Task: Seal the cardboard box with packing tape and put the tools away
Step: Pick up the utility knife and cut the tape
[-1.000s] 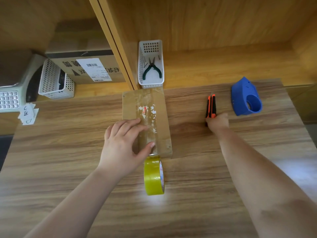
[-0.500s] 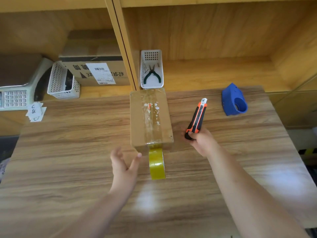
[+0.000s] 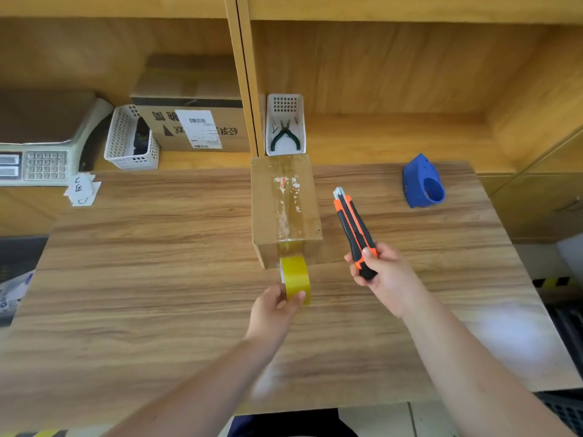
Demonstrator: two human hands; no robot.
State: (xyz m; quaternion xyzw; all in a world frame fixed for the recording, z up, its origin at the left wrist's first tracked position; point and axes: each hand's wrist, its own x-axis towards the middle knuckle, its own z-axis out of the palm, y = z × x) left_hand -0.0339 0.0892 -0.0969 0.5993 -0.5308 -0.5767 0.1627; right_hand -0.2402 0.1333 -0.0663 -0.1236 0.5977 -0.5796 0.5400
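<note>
cardboard box sits mid-table, tape strip running down its front to the tape roll. my left hand pinches the roll, right hand grips the utility knife. risk i see: slack tape tears crooked, or the blade nicks my fingers.

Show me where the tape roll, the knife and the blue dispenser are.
tape roll (image 3: 294, 272), head view, on its yellow outer band
knife (image 3: 350, 220), head view, on the orange and black handle
blue dispenser (image 3: 416, 181), head view, on its blue side wall
</note>
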